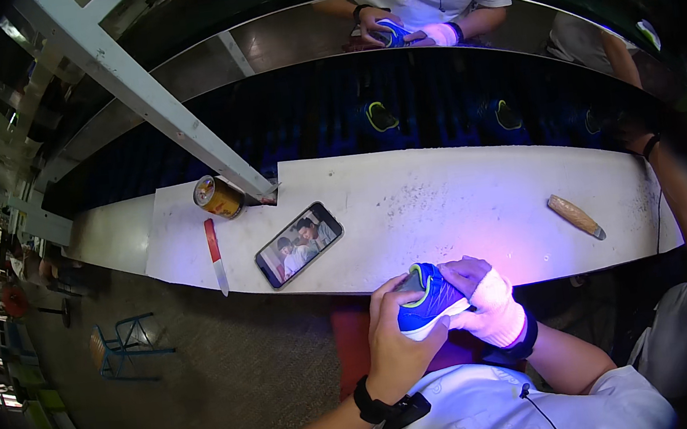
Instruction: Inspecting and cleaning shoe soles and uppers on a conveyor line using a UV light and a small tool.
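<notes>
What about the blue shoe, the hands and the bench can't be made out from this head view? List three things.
- Blue shoe: sole and far side hidden by the left hand and right hand.
- Phone screen: too small for detail.
- Conveyor belt items: dark, unclear.

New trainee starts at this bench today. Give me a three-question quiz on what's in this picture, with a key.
1. True or false: both hands hold the blue shoe.
2. Which thing lies nearest the can on the white bench top?
A. the red-handled knife
B. the wooden-handled tool
C. the phone
3. Fill in: the right hand is wrapped in a ____ covering, while the left hand is bare with a black band at the wrist.

Key: 1 true; 2 A; 3 white.
</notes>
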{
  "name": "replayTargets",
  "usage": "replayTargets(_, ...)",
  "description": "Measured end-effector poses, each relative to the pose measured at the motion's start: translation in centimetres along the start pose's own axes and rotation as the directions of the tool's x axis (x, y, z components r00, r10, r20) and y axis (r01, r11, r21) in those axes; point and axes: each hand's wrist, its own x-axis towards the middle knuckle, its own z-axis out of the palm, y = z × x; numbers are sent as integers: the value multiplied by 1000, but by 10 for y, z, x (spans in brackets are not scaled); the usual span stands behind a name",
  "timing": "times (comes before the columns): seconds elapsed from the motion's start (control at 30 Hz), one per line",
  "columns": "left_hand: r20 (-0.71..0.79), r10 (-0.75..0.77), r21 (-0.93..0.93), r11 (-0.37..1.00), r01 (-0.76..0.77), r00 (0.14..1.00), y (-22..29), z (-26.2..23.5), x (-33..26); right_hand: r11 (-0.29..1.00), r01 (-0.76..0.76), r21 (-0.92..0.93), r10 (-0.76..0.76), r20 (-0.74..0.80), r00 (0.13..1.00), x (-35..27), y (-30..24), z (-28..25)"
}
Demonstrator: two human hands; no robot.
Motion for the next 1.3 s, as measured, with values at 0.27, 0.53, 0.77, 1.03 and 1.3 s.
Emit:
replayTargets(0.27,11,297,-291,914,-281,955,29,-9,3,834,476,-279,-492,16,870,42,-5,-83)
replayTargets(0.53,80,156,-580,811,-81,985,41,-20,-24,408,-142,-902,-682,-404,609,273,-59,-378)
replayTargets(0.77,20,-205,-556,811,181,979,12,-22,-22,284,-142,-948,-220,-209,953,379,11,-399)
replayTargets(1.03,8,-74,-313,947,73,997,-28,-8,96,644,-294,-706,200,-215,956,301,69,-265)
replayTargets(1.3,-488,-459,300,711,636,743,-109,43,388,702,-391,-596,244,-314,918,292,77,-249)
